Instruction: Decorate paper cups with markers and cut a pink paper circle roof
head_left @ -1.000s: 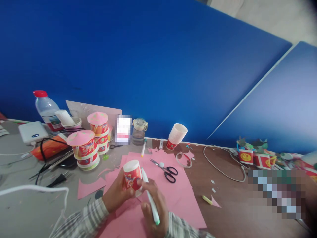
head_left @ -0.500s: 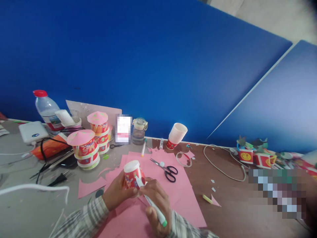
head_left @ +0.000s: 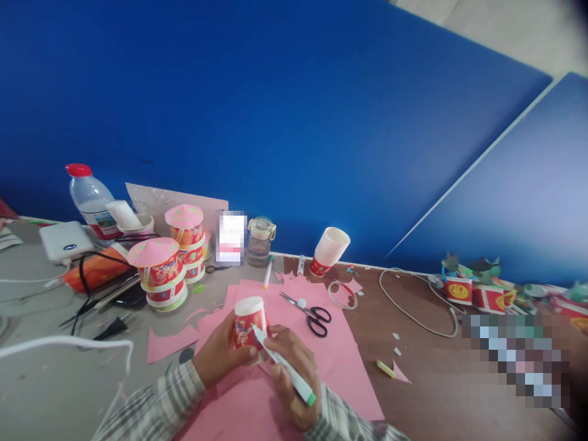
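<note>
A red printed paper cup [head_left: 245, 324] sits in my left hand [head_left: 220, 355], its white end facing up and my fingers wrapped round its side. My right hand [head_left: 296, 367] grips a white marker pen [head_left: 294, 380] with a green end, slanted up to the left. The pen's pale tip meets or nearly meets the cup's printed side. Both hands are above a pink paper sheet [head_left: 342, 367]. Black-handled scissors [head_left: 316, 318] lie on that paper, just beyond my right hand.
Cup models with pink cone roofs [head_left: 156, 252] stand at left, near a bottle [head_left: 94, 199] and cables. A water jar [head_left: 260, 242], another marker [head_left: 267, 274] and stacked paper cups [head_left: 331, 248] line the back. Decorated cups [head_left: 459, 289] and a blurred person's arm are at right.
The view has shifted slightly. The pen has moved a little against the cup's side, with its green end a bit further right. Both holds stay the same.
</note>
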Tool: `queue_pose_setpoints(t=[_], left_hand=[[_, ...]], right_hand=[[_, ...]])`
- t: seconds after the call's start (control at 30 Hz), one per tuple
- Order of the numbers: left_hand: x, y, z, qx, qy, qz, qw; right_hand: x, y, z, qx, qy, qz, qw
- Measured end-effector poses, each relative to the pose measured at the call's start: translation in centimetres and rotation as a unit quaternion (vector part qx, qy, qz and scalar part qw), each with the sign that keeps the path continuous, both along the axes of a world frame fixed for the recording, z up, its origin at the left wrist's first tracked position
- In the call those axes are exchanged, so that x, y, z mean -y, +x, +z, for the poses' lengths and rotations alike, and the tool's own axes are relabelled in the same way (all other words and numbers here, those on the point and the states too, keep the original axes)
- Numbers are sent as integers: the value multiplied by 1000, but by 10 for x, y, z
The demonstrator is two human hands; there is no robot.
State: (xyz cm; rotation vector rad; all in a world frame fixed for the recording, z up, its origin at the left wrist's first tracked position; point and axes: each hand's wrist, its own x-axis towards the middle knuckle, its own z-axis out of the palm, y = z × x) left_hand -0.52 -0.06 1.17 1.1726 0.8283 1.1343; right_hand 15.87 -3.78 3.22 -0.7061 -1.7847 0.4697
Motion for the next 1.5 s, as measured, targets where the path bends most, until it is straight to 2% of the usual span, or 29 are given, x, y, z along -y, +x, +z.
queue_pose_setpoints(t=[0.2, 0.67, 1.03, 1.2, 1.5], left_hand=[[0, 0, 0, -1, 3, -3, 1000], [0, 0, -2, -33, 17, 7, 999], [-2, 0, -4, -8, 22, 17, 1000], [-4, -2, -6, 1, 3, 6, 1000], [-6, -5, -5, -39, 12, 12, 999]], right_hand=[[-3, -1, 2, 2, 14, -1, 1000], [-2, 1, -7, 13, -18, 13, 1000], [-2, 2, 0, 13, -16, -1, 1000], [-1, 4, -4, 10, -30, -31, 999], [-2, 6, -6, -2, -65, -23, 998]])
